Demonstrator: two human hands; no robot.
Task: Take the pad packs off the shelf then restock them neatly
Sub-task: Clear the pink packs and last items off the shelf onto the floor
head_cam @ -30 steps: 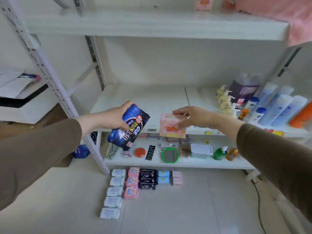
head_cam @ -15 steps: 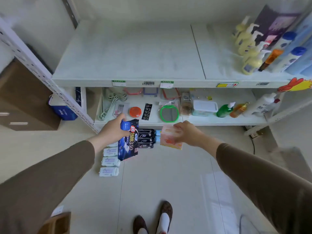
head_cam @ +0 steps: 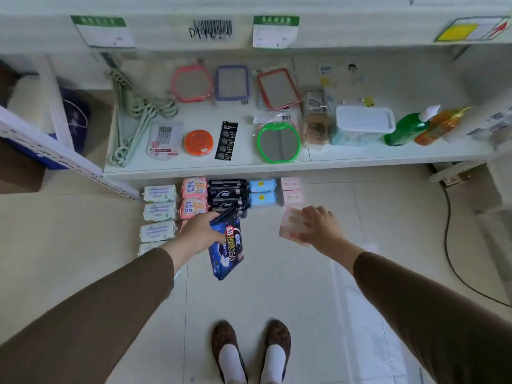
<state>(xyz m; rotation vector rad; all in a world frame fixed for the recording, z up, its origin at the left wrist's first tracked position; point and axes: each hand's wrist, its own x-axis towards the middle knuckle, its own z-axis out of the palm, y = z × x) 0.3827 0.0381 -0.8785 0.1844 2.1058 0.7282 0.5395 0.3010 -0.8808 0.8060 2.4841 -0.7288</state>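
While left hand (head_cam: 201,231) grips dark pack (head_cam: 227,246), right hand (head_cam: 318,227) clutches pink pack (head_cam: 291,225).

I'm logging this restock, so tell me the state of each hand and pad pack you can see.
Left hand: grips the dark blue pack.
Dark blue pack: held above the floor.
Right hand: grips the pink pack.
Pink pack: held, blurred.
Floor packs: lying in sorted rows.

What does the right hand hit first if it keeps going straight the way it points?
Probably the pale pink pad packs on the floor: the right hand, gripping a light pink pack, points toward them. Depth is unclear, so the height gap can't be judged.
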